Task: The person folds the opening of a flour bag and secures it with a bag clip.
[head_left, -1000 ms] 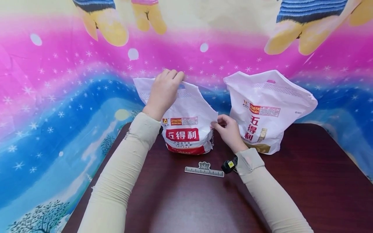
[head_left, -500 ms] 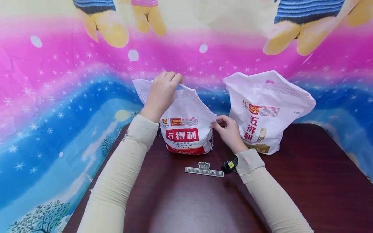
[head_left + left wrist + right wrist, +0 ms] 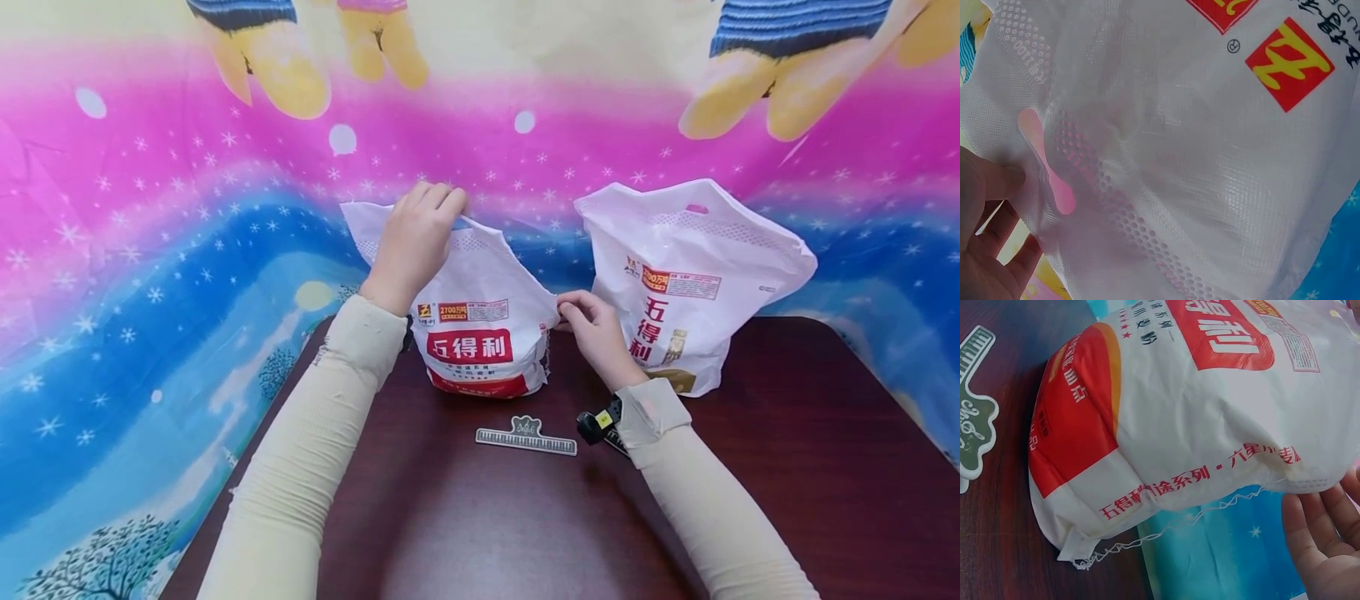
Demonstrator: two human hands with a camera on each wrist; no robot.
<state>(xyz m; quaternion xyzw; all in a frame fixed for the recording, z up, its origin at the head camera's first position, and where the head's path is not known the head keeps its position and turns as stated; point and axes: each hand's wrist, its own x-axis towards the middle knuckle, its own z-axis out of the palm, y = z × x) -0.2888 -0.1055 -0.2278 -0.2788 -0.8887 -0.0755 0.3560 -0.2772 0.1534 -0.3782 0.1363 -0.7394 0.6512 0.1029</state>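
Note:
A white flour bag (image 3: 480,275) with a red label stands on the dark table, its top pulled up into a flat edge. My left hand (image 3: 422,237) grips that top edge beside the handle slot; in the left wrist view the thumb of the left hand (image 3: 997,219) lies on the near face and the other fingers go behind. With thumb and fingertips, my right hand (image 3: 596,329) pinches the bag's right side corner. In the right wrist view, the right hand (image 3: 1329,537) is at the seam, above a loose zigzag thread (image 3: 1191,519).
A second white flour bag (image 3: 675,250) stands to the right, close behind my right hand. In front lies a piano-key music clip (image 3: 527,437); another dark clip (image 3: 617,442) shows partly beneath my right wrist camera (image 3: 596,425). A printed cloth backdrop (image 3: 150,208) rises behind the table (image 3: 480,525).
My right fingers have slid slightly up and right along the bag's side to its corner. The left hand has shifted slightly left with the top edge.

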